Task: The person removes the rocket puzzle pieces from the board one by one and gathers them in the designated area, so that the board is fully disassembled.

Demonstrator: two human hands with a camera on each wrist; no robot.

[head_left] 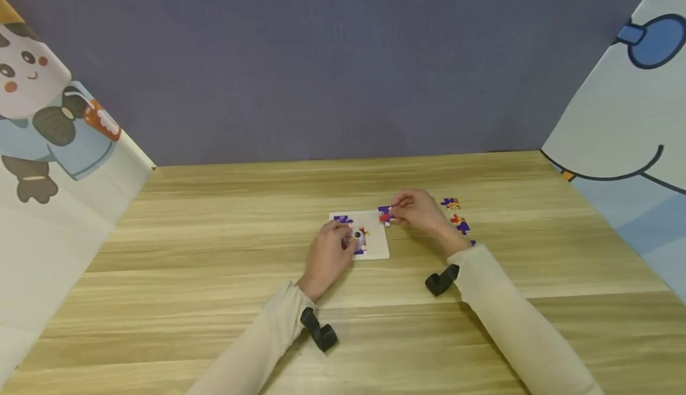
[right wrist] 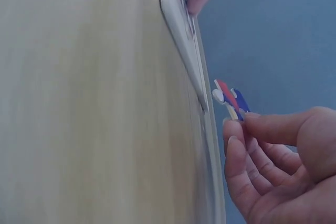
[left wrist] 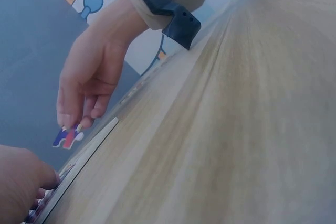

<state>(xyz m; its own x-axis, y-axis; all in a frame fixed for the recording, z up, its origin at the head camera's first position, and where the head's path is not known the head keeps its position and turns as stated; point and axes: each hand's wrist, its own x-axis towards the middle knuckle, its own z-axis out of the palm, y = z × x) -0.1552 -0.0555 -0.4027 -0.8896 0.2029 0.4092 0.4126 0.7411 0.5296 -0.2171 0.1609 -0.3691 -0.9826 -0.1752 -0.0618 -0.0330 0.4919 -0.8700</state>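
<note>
A white puzzle board [head_left: 379, 245] lies on the wooden table, with several purple-edged pieces [head_left: 342, 218] in its left part. My left hand [head_left: 327, 257] rests over that part, its fingertips touching the pieces there and hiding some of them. Between thumb and fingertips, my right hand [head_left: 423, 211] pinches a purple and red puzzle piece [head_left: 384, 214]. In the left wrist view this puzzle piece [left wrist: 69, 139] is held above the board's far right corner. The right wrist view shows the piece tilted, apart from the board [right wrist: 181, 30].
Loose puzzle pieces [head_left: 460, 224] lie on the table to the right of my right hand, one partly hidden by the right wrist. A dark grey panel [head_left: 343, 73] stands along the table's back edge, and printed panels [head_left: 616, 127] flank both sides.
</note>
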